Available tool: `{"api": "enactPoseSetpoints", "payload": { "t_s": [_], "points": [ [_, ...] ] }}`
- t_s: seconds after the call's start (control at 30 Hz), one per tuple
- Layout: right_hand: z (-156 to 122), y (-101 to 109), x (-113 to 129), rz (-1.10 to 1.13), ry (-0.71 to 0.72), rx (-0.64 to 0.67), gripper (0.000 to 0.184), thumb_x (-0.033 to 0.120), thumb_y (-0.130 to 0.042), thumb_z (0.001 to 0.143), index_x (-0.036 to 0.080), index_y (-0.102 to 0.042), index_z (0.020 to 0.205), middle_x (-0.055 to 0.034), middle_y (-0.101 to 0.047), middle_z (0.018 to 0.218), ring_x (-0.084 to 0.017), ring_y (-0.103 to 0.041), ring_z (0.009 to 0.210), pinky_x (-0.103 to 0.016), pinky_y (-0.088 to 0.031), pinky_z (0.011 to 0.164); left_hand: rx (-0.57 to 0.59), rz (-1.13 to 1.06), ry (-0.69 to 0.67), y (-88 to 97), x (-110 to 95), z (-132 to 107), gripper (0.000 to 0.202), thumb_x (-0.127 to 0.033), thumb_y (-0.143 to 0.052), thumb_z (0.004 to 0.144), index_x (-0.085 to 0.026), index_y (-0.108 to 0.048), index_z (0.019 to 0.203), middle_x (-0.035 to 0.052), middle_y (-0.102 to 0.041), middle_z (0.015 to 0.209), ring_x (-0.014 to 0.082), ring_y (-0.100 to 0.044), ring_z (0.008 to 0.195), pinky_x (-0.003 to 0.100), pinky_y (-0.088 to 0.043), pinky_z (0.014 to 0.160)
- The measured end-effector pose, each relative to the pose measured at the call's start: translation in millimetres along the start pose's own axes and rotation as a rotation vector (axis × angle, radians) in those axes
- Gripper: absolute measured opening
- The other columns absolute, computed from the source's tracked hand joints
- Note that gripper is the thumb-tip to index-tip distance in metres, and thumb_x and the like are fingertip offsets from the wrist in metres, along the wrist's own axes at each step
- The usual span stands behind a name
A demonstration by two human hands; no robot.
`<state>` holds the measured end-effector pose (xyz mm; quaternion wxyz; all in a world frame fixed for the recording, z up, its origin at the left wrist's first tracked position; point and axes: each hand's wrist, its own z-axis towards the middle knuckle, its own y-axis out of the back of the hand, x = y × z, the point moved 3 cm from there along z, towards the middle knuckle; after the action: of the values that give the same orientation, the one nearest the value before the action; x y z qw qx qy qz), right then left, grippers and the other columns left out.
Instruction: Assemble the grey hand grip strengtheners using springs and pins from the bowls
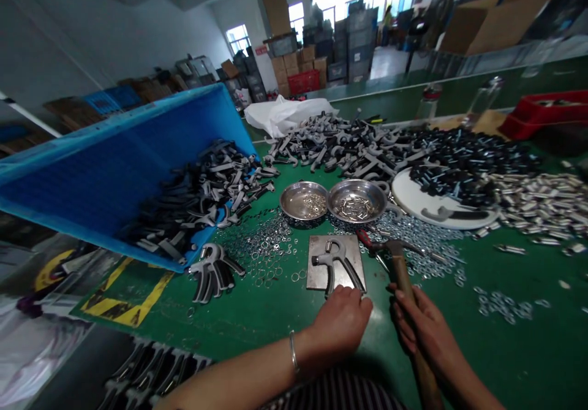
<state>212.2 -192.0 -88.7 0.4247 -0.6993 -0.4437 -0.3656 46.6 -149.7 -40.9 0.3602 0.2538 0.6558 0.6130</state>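
Note:
A grey and black hand grip strengthener (339,259) lies with its two handles spread on a square metal plate (314,280). My left hand (342,318), with a bracelet at the wrist, is closed over the lower ends of its handles; the fingertips are partly hidden. My right hand (420,321) is wrapped round the wooden handle of a hammer (402,269), whose head points up beside the plate. A red-handled tool (364,238) lies behind the hammer head. Two metal bowls (287,211) of small parts sit just beyond the plate.
On the left, a tipped blue crate (124,152) spills grip handles. Several assembled grips (215,272) stand beside it. Loose washers (271,247), a heap of grey handles (331,143), black knobs with bolts (463,152), a white lid (408,198) and metal sleeves (546,201) cover the green table.

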Motion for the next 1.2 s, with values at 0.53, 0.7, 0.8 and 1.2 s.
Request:
{"api": "enactPoseSetpoints", "payload": {
  "t_s": [0.53,0.7,0.8,1.2],
  "points": [
    [6,1,-2,-0.104,0.029,-0.037,0.047,0.055,-0.061,0.089,0.022,-0.05,0.122,0.008,-0.054,0.063,-0.005,-0.038,0.031,-0.017,-0.034,0.028,-0.33,-0.356,0.332,25.8,106,28,0.007,-0.026,-0.064,0.091,-0.021,-0.068,0.088,0.0031,-0.067,0.095,0.0222,-0.055,0.099,0.036,-0.039,0.09],
    [7,1,-3,-0.114,0.038,-0.033,0.046,0.054,-0.06,0.091,0.023,-0.049,0.123,0.0084,-0.054,0.064,-0.005,-0.038,0.032,-0.016,-0.034,0.029,-0.331,-0.478,0.333,14.0,112,28,0.007,-0.025,-0.065,0.091,-0.02,-0.066,0.085,0.0028,-0.066,0.09,0.0212,-0.058,0.096,0.035,-0.041,0.09],
    [7,1,-2,-0.111,0.037,-0.018,0.045,0.053,-0.058,0.092,0.023,-0.048,0.125,0.0082,-0.054,0.065,-0.005,-0.037,0.032,-0.017,-0.034,0.029,-0.321,-0.515,0.329,15.2,116,27,0.006,-0.023,-0.065,0.09,-0.02,-0.066,0.085,0.0025,-0.066,0.09,0.0204,-0.059,0.095,0.034,-0.043,0.091],
    [6,2,-5,-0.144,0.04,-0.03,0.045,0.055,-0.057,0.092,0.023,-0.048,0.123,0.0084,-0.053,0.063,-0.005,-0.037,0.031,-0.017,-0.033,0.028,-0.146,0.192,0.017,17.0,88,17,0.021,-0.016,-0.049,0.097,-0.014,-0.063,0.113,0.0116,-0.067,0.109,0.0255,-0.058,0.098,0.039,-0.046,0.086]
  ]
}}
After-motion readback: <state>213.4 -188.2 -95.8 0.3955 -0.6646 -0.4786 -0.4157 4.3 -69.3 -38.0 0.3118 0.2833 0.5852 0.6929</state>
